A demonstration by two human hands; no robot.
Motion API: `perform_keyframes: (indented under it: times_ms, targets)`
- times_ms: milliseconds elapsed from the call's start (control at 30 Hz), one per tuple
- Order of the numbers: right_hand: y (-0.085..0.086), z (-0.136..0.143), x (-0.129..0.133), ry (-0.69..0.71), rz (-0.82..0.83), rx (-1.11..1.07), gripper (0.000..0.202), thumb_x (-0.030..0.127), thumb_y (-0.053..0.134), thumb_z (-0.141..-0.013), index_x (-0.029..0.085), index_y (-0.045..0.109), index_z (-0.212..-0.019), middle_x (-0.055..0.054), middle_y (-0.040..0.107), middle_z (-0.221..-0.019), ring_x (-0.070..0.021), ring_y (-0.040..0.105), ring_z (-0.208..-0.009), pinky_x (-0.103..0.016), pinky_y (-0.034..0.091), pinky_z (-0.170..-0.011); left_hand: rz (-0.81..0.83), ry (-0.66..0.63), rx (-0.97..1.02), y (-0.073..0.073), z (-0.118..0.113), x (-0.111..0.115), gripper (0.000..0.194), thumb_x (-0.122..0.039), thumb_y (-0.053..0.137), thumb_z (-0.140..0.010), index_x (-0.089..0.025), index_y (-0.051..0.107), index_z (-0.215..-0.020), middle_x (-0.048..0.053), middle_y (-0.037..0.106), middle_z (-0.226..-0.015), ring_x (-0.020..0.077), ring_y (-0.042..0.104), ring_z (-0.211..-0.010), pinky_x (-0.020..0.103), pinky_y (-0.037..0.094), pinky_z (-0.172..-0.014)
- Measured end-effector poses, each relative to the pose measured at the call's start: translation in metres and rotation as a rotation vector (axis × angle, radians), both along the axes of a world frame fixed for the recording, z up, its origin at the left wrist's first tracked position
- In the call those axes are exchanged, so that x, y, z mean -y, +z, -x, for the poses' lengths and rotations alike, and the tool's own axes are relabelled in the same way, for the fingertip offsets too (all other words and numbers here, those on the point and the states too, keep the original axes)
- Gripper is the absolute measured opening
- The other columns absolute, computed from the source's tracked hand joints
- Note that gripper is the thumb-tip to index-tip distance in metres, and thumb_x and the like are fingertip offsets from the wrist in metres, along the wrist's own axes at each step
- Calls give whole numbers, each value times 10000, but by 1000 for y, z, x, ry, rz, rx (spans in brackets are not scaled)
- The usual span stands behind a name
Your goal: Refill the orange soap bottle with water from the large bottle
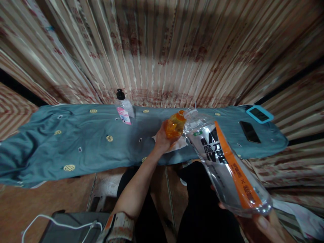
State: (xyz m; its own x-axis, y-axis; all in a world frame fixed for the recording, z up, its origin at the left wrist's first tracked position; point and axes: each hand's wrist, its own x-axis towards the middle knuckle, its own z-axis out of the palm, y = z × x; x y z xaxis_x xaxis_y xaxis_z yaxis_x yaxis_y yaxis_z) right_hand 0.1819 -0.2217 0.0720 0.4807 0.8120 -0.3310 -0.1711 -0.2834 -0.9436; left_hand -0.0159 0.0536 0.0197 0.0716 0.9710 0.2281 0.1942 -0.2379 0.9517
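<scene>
My left hand (pixel 164 139) is wrapped round an orange translucent bottle (pixel 176 125) with an open top, above the cloth-covered board. In my right hand (pixel 263 222) is a large clear plastic bottle (pixel 222 162) with a black-and-orange label, gripped near its base. It tilts down to the left, and its mouth lies close to the orange bottle's opening; whether they touch I cannot tell. Beneath my left hand lies a crumpled white tissue (pixel 180 144), partly hidden.
A clear pump bottle (pixel 124 109) with a black top stands left on the teal cloth (pixel 93 141). At the right lie a dark phone (pixel 249 132) and a blue-framed display (pixel 259 114). Behind hangs a striped curtain (pixel 157 50). A white cable (pixel 63 222) rests at lower left.
</scene>
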Motion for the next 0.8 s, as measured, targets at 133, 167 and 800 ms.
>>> perform_keyframes:
  times_ms: [133, 167, 800]
  targets:
    - [11, 5, -10, 14, -17, -5, 803, 573, 684, -796, 405, 442, -1544, -117, 727, -1285, -421, 701, -1163, -637, 586, -922, 16, 11, -17, 1, -1, 1, 759, -242, 913, -636, -197, 555, -1304, 96, 766, -1210, 294, 749, -1098, 429, 600, -983]
    - [15, 7, -14, 21, -30, -3, 849, 584, 704, -769, 391, 434, -1551, -118, 689, -1366, -415, 678, -1214, -579, 611, -886, 15, 12, -22, 1, -1, 1, 755, -242, 911, -639, -200, 558, -1304, 95, 767, -1207, 296, 750, -1098, 431, 602, -982]
    - [21, 9, -21, 48, -87, -16, 917, 605, 759, -757, 338, 428, -1569, -114, 645, -1444, -359, 662, -1252, -421, 614, -862, 22, 15, 25, 1, -2, 0, 762, -229, 922, -621, -198, 560, -1292, 85, 774, -1207, 280, 751, -1098, 408, 594, -986]
